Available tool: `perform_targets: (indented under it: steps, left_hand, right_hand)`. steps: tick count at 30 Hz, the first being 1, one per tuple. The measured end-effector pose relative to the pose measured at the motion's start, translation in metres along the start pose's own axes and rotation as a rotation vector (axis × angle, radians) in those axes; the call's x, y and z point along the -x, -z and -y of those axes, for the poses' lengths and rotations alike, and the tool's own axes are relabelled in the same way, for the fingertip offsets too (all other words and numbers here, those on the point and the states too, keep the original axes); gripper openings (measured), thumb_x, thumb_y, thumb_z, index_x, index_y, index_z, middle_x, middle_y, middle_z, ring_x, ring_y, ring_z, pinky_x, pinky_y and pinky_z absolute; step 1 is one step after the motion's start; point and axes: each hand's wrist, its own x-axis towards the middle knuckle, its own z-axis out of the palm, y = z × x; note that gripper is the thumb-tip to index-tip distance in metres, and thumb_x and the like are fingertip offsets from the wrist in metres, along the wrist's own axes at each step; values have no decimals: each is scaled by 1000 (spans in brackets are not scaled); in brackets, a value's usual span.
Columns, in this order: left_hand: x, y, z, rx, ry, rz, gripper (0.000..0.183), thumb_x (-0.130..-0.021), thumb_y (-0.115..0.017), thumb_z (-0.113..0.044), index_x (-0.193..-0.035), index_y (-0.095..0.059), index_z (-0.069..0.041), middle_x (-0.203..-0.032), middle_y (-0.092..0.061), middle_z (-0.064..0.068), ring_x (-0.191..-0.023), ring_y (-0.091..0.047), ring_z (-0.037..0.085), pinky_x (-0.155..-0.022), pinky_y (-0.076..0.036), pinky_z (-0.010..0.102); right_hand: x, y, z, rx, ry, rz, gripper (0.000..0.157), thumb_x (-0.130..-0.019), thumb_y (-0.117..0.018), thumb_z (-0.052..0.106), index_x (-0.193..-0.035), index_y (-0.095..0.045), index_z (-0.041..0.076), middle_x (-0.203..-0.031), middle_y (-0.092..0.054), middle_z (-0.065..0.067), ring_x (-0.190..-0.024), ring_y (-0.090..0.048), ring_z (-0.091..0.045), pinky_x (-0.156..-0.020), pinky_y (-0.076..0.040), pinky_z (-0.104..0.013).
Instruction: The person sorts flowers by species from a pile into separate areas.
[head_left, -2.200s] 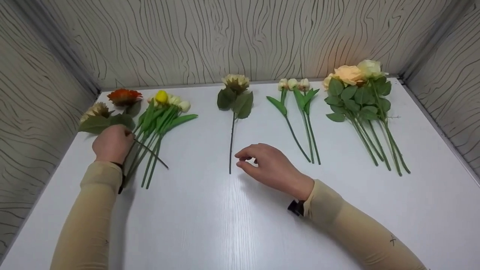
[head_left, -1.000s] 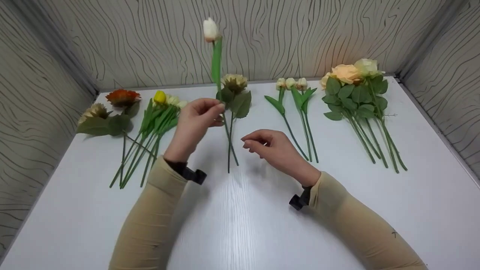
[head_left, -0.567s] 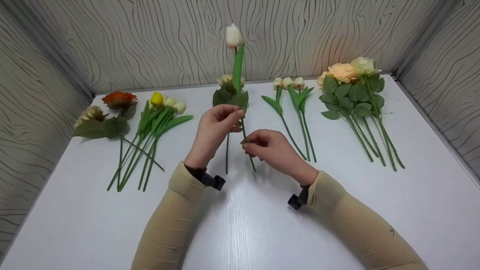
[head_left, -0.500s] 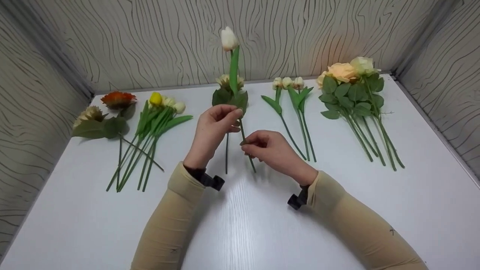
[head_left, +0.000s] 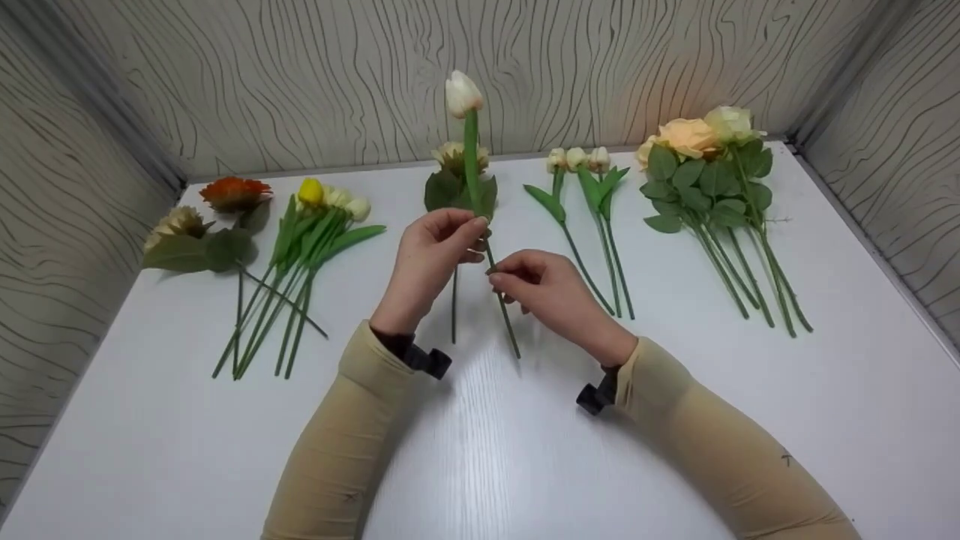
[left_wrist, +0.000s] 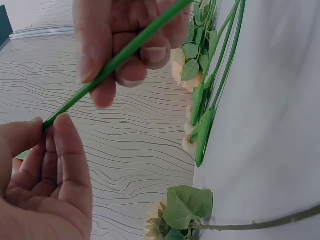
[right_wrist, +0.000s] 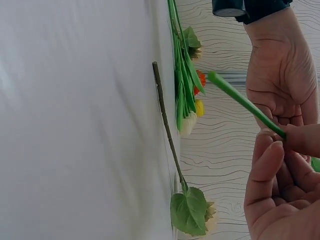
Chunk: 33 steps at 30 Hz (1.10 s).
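A white tulip (head_left: 463, 94) with one long green leaf is held upright, slightly tilted, over the middle of the table. My left hand (head_left: 431, 259) pinches its stem just below the leaf, between thumb and forefinger. Lower on the same stem, the thumb and fingertips of my right hand (head_left: 551, 292) grip it, and the stem's cut end sticks out beneath. In the left wrist view the green stem (left_wrist: 135, 45) runs slantwise through both hands. Behind the tulip lies a cream flower (head_left: 450, 159) with broad dark leaves, partly covered by the tulip and my left hand.
On the white table (head_left: 450, 465), three pale tulips (head_left: 577, 159) lie right of centre, with peach and cream roses (head_left: 690, 139) farther right. At left are a yellow tulip (head_left: 310, 192) among white ones, an orange flower (head_left: 235, 195) and another cream flower (head_left: 178, 225). Patterned walls enclose the table.
My left hand has brought the white tulip from the left group to the middle. My right hand has taken hold of its stem, and the tulip has since sunk a little.
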Motion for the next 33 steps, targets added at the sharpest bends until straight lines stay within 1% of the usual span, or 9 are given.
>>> perform_targets:
  steps: [5, 8, 11, 15, 19, 22, 25, 30, 33]
  left_hand:
    - [3, -7, 0, -98, 3, 29, 28, -100, -69, -21, -121, -70, -3, -108, -70, 11, -95, -70, 25, -84, -60, 37]
    - [7, -14, -3, -357, -69, 34, 40, -103, -66, -27, -138, -62, -7, -121, -66, 6, -102, -67, 18, -87, -58, 32]
    - [13, -25, -4, -696, -178, 71, 56, -103, -63, -34, -152, -48, -11, -136, -59, 5, -113, -61, 16, -94, -53, 32]
    - [22, -40, 0, -1058, -316, 199, 73, -101, -64, -41, -160, -33, -12, -152, -48, 12, -134, -50, 24, -109, -44, 39]
    - [30, -55, 10, -1302, -355, 353, 83, -99, -63, -50, -164, -24, -15, -163, -34, 14, -148, -34, 32, -120, -29, 47]
    - [35, -63, 17, -1373, -314, 450, 84, -99, -62, -54, -164, -24, -17, -166, -27, 14, -151, -28, 34, -122, -24, 50]
    - [37, -67, 22, -1385, -270, 502, 82, -100, -60, -55, -163, -26, -17, -167, -26, 14, -152, -25, 34, -123, -22, 50]
    - [37, -67, 26, -1392, -236, 521, 79, -100, -59, -55, -163, -29, -17, -166, -27, 13, -152, -26, 34, -123, -22, 49]
    - [37, -66, 26, -1380, -221, 527, 78, -100, -59, -54, -162, -30, -17, -166, -27, 13, -152, -25, 33, -123, -21, 48]
  right_hand:
    - [-5, 7, -3, -38, -3, -31, 18, -100, -69, 25, -108, -74, 10, -94, -71, -9, -84, -63, -37, -63, -52, -33]
    - [-10, 19, -4, -9, -32, -74, 22, -100, -69, 26, -111, -73, 8, -96, -72, -10, -82, -65, -28, -62, -53, -30]
    - [-16, 41, -8, 53, -103, -123, 27, -100, -69, 28, -115, -72, 6, -98, -73, -10, -82, -66, -24, -62, -52, -28]
    - [-28, 74, -15, 198, -236, -145, 30, -101, -66, 31, -117, -70, 6, -102, -72, -10, -86, -68, -23, -68, -53, -30]
    - [-37, 100, -23, 326, -353, -118, 29, -103, -62, 29, -118, -68, 5, -107, -69, -12, -89, -67, -23, -77, -52, -36]
    - [-41, 109, -27, 379, -407, -83, 29, -103, -61, 26, -118, -68, 2, -107, -68, -14, -88, -65, -23, -78, -53, -37]
    - [-42, 111, -33, 411, -441, -59, 29, -102, -62, 25, -115, -70, 1, -101, -68, -12, -85, -64, -21, -76, -52, -36]
    - [-44, 109, -38, 430, -465, -49, 25, -101, -62, 24, -107, -73, 2, -88, -69, -9, -76, -60, -20, -68, -50, -34]
    - [-45, 107, -38, 432, -470, -54, 24, -100, -63, 23, -107, -73, 3, -89, -69, -9, -77, -60, -20, -67, -50, -34]
